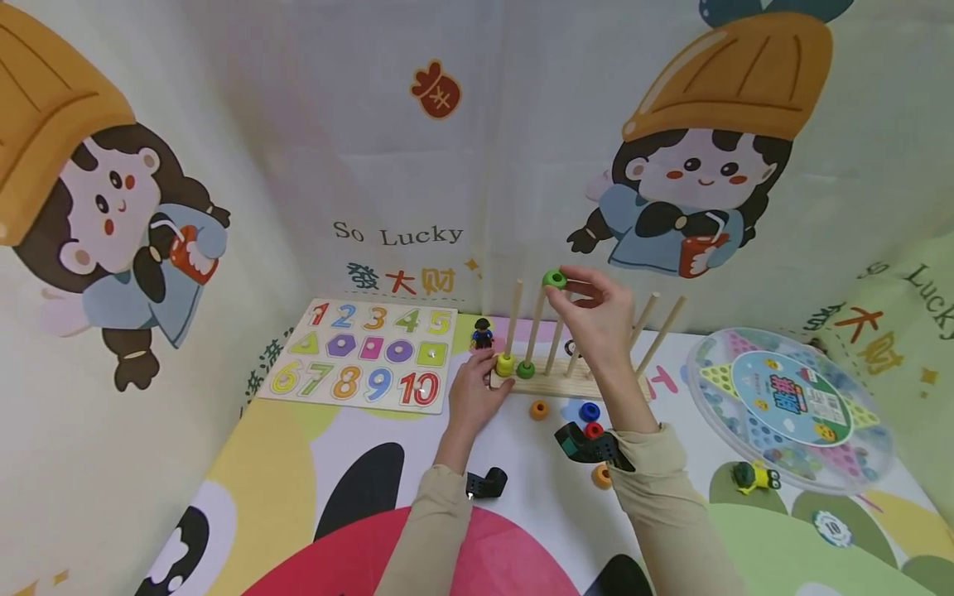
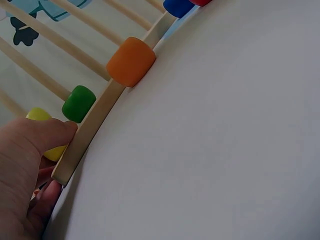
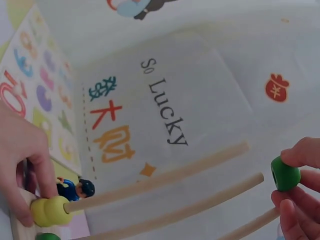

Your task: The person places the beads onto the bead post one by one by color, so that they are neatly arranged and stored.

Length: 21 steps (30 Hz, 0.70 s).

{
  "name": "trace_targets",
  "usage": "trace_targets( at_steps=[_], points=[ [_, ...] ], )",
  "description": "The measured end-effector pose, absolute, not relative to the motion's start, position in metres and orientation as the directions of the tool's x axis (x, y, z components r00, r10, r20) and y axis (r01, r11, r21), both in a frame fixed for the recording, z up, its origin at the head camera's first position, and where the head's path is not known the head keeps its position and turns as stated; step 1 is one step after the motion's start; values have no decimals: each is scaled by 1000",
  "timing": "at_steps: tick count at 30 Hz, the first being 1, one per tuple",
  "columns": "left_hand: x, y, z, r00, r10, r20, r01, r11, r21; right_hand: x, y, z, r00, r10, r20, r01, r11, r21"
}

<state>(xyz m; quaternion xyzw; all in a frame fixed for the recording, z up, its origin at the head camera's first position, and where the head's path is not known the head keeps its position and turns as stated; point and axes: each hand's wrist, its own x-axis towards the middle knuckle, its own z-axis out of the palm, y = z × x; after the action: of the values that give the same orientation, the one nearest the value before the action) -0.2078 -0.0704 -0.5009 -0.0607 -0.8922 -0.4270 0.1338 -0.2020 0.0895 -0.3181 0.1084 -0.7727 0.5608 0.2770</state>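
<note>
Right hand (image 1: 599, 319) holds a green bead (image 1: 555, 279) just beside the tip of a peg (image 1: 535, 327).
The grip is narrow: thumb and fingers pinch this bead, which is in the air and not on the peg. The left hand (image 1: 474, 397) grips the end of the wooden base (image 1: 555, 384), next to the yellow beads (image 1: 505, 364) on the first peg (image 1: 515, 319). Another green bead (image 1: 525, 370) sits low on the second peg. In front, on the table (image 1: 537, 480), lie an orange bead (image 1: 539, 410), a blue bead (image 1: 590, 411) and a red bead (image 1: 594, 430).
</note>
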Motion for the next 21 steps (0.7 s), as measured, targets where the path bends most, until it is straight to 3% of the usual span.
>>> trace_targets(
  at_steps=[11,21],
  points=[
    [-208,-69,-501,-950,-9,313,235,641,730,-208,84,-317,-809,87,581,-464,513,-722],
    [-209,-69,-502,-952,-8,306,232,636,736,-213,86,-317,-833,36,552,-441,561,-701]
  ],
)
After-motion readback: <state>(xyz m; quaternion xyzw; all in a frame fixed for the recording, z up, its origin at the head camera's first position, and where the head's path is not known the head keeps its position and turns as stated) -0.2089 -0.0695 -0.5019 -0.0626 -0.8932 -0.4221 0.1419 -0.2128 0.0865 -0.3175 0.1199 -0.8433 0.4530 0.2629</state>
